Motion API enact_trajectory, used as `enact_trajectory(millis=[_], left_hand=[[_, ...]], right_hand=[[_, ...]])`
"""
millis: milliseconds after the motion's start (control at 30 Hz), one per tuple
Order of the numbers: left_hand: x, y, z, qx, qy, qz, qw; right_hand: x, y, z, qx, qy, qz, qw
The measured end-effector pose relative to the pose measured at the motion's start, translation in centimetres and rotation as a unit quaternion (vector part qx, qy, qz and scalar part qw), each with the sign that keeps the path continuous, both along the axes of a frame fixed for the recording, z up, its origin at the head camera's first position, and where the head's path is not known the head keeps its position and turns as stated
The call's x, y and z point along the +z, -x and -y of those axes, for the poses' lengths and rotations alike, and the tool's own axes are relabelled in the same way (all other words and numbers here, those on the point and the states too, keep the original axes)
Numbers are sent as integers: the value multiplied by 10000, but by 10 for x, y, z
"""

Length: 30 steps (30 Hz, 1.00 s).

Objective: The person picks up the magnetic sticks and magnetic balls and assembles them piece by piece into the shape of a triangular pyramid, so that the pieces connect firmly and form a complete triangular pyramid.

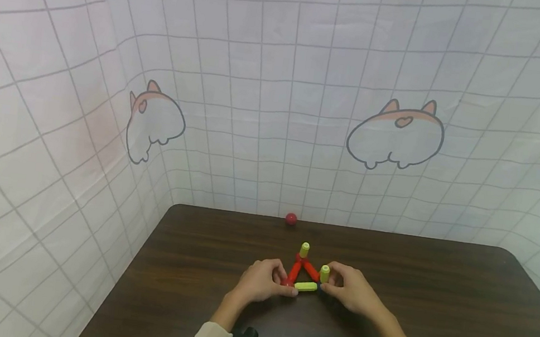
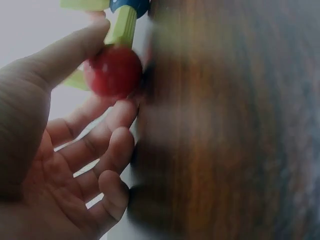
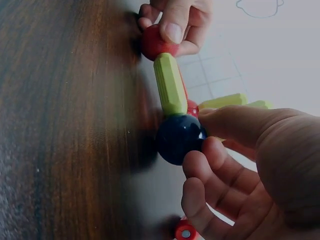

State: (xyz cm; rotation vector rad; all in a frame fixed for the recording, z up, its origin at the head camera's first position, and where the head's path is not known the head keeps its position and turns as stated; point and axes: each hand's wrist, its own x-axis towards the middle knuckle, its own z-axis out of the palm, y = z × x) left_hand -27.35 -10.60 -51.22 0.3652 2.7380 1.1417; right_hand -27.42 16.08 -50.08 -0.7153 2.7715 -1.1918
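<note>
A triangle of magnetic-style sticks and balls stands on the table, with two red sticks (image 1: 294, 271) and a yellow-green stick (image 1: 306, 286) as sides. My left hand (image 1: 262, 281) pinches the red ball (image 2: 114, 72) at its near left corner between thumb and fingers. At the near right corner, my right hand (image 1: 353, 288) holds the dark blue ball (image 3: 180, 140) with thumb and fingertips. An upright yellow-green stick (image 1: 325, 273) rises from that blue ball. Another upright yellow-green stick (image 1: 304, 250) tops the far corner's red ball (image 1: 300, 258).
A loose red ball (image 1: 291, 219) lies at the far edge of the dark wooden table (image 1: 436, 301). Behind hangs a white gridded cloth (image 1: 267, 106) with animal drawings. In the right wrist view, a red round piece with a pale centre (image 3: 185, 233) shows past the fingers.
</note>
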Motion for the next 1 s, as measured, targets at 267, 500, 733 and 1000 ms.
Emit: enact_trajectory(millis=[267, 500, 733, 1000], left_hand=[[-3, 2, 4, -499, 16, -128, 9987], [-3, 4, 5, -246, -182, -225, 9993], [-6, 4, 3, -97, -29, -239, 9997], [-3, 4, 3, -162, 111, -269, 9994]], right_hand=[[0, -1, 1, -171, -117, 43, 9998], [0, -3, 3, -322, -194, 22, 9993], [-2, -3, 3, -284, -261, 56, 9992], [2, 3, -12, -215, -2, 261, 9994]])
